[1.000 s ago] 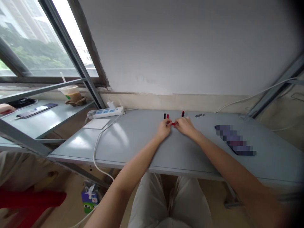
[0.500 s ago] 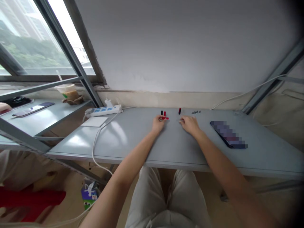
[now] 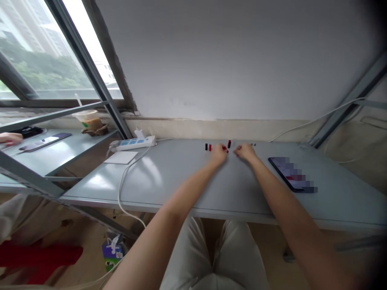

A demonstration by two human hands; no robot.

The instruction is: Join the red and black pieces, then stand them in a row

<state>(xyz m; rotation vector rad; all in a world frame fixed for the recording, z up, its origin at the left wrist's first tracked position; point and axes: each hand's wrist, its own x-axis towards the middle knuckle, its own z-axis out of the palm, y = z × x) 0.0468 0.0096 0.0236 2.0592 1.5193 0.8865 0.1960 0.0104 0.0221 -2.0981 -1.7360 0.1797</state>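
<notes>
My left hand [image 3: 219, 155] is closed around a small red piece [image 3: 225, 149] near the middle of the grey table [image 3: 169, 177]. Just right of it, my right hand [image 3: 244, 153] is pinched; whatever its fingertips hold is too small to make out. A black cylinder [image 3: 206, 146] and a red cylinder [image 3: 210, 148] stand side by side left of my left hand. Between and behind the hands stands a black piece with a red top [image 3: 229, 143]. Tiny dark pieces [image 3: 254, 144] lie behind my right hand, partly hidden by it.
A phone [image 3: 290, 175] lies to the right. On the left are a white power strip [image 3: 133, 142], a white flat square [image 3: 121, 157] and a cable hanging over the front edge. Another person's hand [image 3: 11, 139] is at the neighbouring table, near a phone [image 3: 45, 142] and a cup [image 3: 90, 120].
My left hand has moved right with the red piece, nearer my right hand. My right hand has shifted slightly right. Another person's hand has come further into view at the far left.
</notes>
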